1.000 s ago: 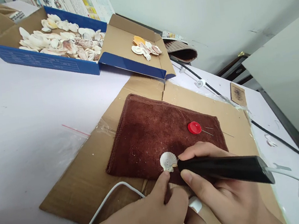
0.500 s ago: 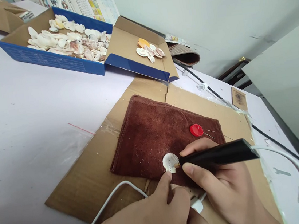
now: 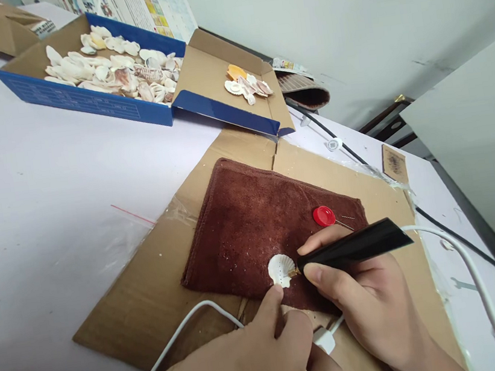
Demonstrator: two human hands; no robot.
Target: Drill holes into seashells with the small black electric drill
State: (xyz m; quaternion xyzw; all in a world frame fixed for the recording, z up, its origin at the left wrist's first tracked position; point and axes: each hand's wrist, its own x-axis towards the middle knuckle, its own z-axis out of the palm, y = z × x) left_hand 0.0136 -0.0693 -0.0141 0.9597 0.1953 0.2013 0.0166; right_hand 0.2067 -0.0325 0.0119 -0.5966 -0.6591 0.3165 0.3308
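Our right hand (image 3: pixel 373 309) grips the tool (image 3: pixel 356 245), tip on the shell (image 3: pixel 281 268) on the cloth (image 3: pixel 251 215); our curled left hand (image 3: pixel 261 360) pins it by fingertip. The box (image 3: pixel 81 101) holds shells (image 3: pixel 113 69), its flap (image 3: pixel 209 69) a few.

White shell (image 3: pixel 281 268), seemingly flat, on towel (image 3: pixel 242 210)

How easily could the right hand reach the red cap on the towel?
Probably yes: the red cap lies bare just beyond the right hand, nothing between, though its fingers grip the black tool.

The black tool (image 3: pixel 351 248) has tilted steeper against the shell (image 3: pixel 281 268).
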